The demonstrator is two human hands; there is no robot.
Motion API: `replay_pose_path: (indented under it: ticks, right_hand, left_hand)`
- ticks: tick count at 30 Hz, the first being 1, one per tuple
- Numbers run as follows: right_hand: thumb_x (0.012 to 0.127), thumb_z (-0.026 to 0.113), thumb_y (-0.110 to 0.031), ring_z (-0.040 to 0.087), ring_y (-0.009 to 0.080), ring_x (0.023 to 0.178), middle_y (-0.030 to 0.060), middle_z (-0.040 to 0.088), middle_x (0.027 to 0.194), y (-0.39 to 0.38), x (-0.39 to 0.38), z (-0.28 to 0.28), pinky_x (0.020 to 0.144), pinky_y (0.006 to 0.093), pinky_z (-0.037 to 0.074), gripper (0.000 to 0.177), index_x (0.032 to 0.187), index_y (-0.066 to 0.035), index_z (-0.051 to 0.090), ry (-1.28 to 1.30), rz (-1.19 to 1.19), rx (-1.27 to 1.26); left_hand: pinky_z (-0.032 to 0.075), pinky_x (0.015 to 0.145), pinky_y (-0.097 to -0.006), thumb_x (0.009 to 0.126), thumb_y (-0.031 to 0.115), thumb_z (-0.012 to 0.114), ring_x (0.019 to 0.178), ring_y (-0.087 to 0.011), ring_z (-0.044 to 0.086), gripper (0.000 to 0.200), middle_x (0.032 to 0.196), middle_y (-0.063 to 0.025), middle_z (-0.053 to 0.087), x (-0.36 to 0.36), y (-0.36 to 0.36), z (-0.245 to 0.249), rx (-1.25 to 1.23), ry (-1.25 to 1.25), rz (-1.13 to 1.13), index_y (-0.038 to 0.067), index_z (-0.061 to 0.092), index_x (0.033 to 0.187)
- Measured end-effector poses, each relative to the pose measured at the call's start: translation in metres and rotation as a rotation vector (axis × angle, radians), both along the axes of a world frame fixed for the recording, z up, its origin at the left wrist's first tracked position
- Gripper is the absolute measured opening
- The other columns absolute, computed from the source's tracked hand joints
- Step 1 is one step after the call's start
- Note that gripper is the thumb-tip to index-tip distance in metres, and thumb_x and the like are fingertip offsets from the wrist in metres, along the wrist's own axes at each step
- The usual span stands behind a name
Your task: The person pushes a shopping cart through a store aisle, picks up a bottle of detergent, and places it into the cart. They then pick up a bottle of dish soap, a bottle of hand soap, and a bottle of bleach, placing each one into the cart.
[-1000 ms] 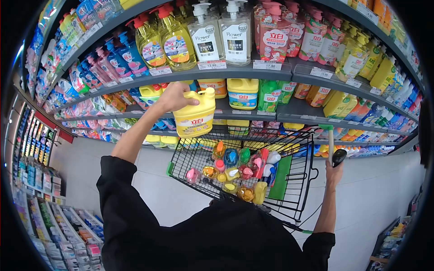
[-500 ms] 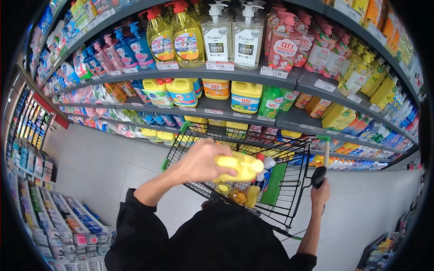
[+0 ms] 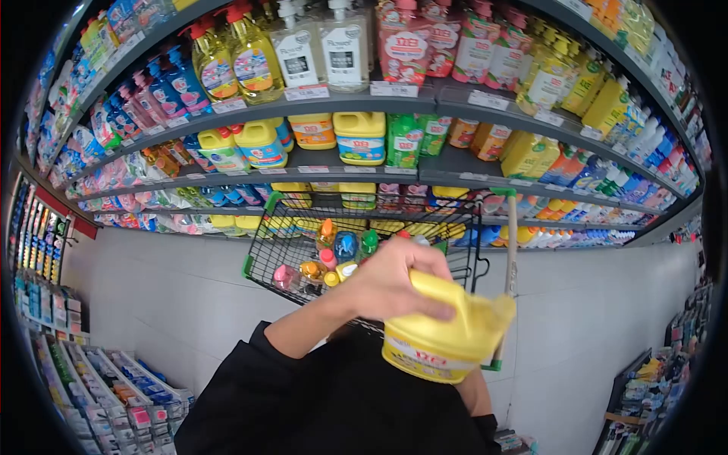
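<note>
My left hand (image 3: 402,282) is wrapped round the handle of a yellow jug (image 3: 436,345) with a red-lettered label. The jug hangs tilted in front of my body, over the near right side of the wire shopping cart (image 3: 247,266). Its spout end is blurred by motion. My right forearm (image 3: 475,394) shows below the jug, but the jug covers the right hand and its fingers. Inside the cart stand several bottles, among them a blue bottle (image 3: 346,246), a green one (image 3: 369,242) and a pink one (image 3: 285,276).
The cart's push bar (image 3: 511,250) is at the right. Beyond the cart runs a curved shelf (image 3: 462,102) packed with pump bottles and yellow jugs (image 3: 359,138). A lower display rack (image 3: 114,379) stands at left, another (image 3: 637,402) at right. Grey floor tiles (image 3: 189,296) lie between.
My left hand has brought the yellow jug right and closer to me, exposing more bottles in the cart. My right hand, earlier beside the push bar with a black object, is now behind the jug.
</note>
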State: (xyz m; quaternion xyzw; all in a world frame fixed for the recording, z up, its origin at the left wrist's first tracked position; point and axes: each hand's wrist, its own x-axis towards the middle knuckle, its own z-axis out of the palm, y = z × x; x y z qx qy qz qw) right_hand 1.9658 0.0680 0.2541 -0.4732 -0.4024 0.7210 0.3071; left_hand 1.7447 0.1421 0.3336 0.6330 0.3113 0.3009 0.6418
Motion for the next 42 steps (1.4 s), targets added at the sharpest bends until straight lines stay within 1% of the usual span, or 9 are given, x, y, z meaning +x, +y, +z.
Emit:
replay_pose_path:
  ticks: [3,4,6,17,18,20,23,24,42]
  right_hand:
    - [0.093,0.064,-0.035,0.063,0.0211,0.105,0.0108,0.065,0.118,-0.033,0.035,-0.009,0.090,0.0358,0.051,0.049,0.131,-0.005,0.054,0.004,-0.074,-0.040]
    - [0.094,0.064,-0.035,0.063,0.0212,0.105,0.0108,0.065,0.118,-0.153,0.111,-0.050,0.090,0.0359,0.051,0.049,0.131,-0.005,0.054,0.006,-0.108,-0.056]
    - [0.094,0.064,-0.035,0.063,0.0213,0.106,0.0108,0.065,0.118,-0.167,0.100,-0.047,0.090,0.0360,0.051,0.049,0.132,-0.005,0.054,0.011,-0.175,-0.089]
    - [0.094,0.062,-0.037,0.063,0.0218,0.107,0.0109,0.064,0.119,-0.154,0.082,-0.065,0.091,0.0370,0.051,0.050,0.132,-0.006,0.054,0.159,-0.343,-0.220]
    - [0.094,0.062,-0.037,0.063,0.0219,0.107,0.0109,0.064,0.120,-0.058,0.016,-0.047,0.091,0.0371,0.051,0.050,0.132,-0.006,0.053,0.168,-0.338,-0.226]
    - [0.094,0.061,-0.037,0.063,0.0220,0.107,0.0109,0.064,0.120,-0.055,0.012,-0.051,0.091,0.0372,0.050,0.050,0.132,-0.006,0.053,0.188,-0.323,-0.239]
    - [0.095,0.061,-0.038,0.062,0.0222,0.107,0.0109,0.063,0.120,-0.113,0.058,-0.012,0.092,0.0375,0.050,0.050,0.133,-0.006,0.053,0.224,-0.301,-0.244]
    - [0.095,0.061,-0.038,0.062,0.0222,0.107,0.0109,0.063,0.120,-0.059,0.013,-0.061,0.092,0.0376,0.050,0.050,0.133,-0.006,0.053,0.237,-0.296,-0.242]
    - [0.096,0.058,-0.040,0.062,0.0231,0.109,0.0111,0.062,0.123,-0.019,-0.033,-0.080,0.093,0.0392,0.050,0.051,0.134,-0.007,0.052,0.429,-0.402,-0.235]
  left_hand:
    - [0.053,0.069,-0.0242,0.071,0.003,0.084,0.077,-0.0088,0.066,0.023,0.087,-0.0026,0.069,0.017,0.007,-0.014,-0.200,0.014,0.106,0.002,0.069,0.089]
    - [0.053,0.070,-0.0250,0.072,0.003,0.083,0.078,-0.0099,0.066,0.024,0.088,-0.0033,0.070,0.021,0.008,-0.021,-0.227,0.012,0.122,0.002,0.069,0.091]
    - [0.054,0.072,-0.0261,0.073,0.002,0.081,0.081,-0.0113,0.066,0.025,0.089,-0.0038,0.070,0.028,0.006,-0.040,-0.256,0.009,0.136,0.002,0.069,0.094]
    - [0.054,0.074,-0.0265,0.079,0.004,0.079,0.084,-0.0128,0.065,0.026,0.094,-0.0047,0.068,0.045,-0.031,-0.108,-0.388,-0.007,0.280,0.001,0.067,0.103]
    - [0.054,0.075,-0.0266,0.081,0.005,0.078,0.084,-0.0131,0.065,0.026,0.095,-0.0045,0.067,0.044,-0.034,-0.111,-0.385,-0.004,0.286,0.001,0.066,0.104]
    - [0.054,0.074,-0.0261,0.081,0.007,0.078,0.083,-0.0123,0.064,0.027,0.094,-0.0048,0.067,0.041,-0.037,-0.117,-0.386,-0.020,0.336,0.001,0.067,0.104]
    - [0.054,0.074,-0.0262,0.083,0.011,0.077,0.083,-0.0122,0.064,0.025,0.095,-0.0045,0.067,0.035,-0.038,-0.117,-0.391,-0.045,0.388,0.001,0.067,0.104]
    - [0.055,0.075,-0.0268,0.086,0.011,0.074,0.085,-0.0128,0.064,0.023,0.096,-0.0040,0.066,0.032,-0.038,-0.115,-0.402,-0.056,0.390,0.002,0.066,0.105]
    - [0.050,0.070,-0.0253,0.093,0.015,0.067,0.078,-0.0116,0.057,0.024,0.086,-0.0038,0.060,0.000,-0.011,-0.112,-0.530,-0.192,0.424,0.003,0.064,0.113]
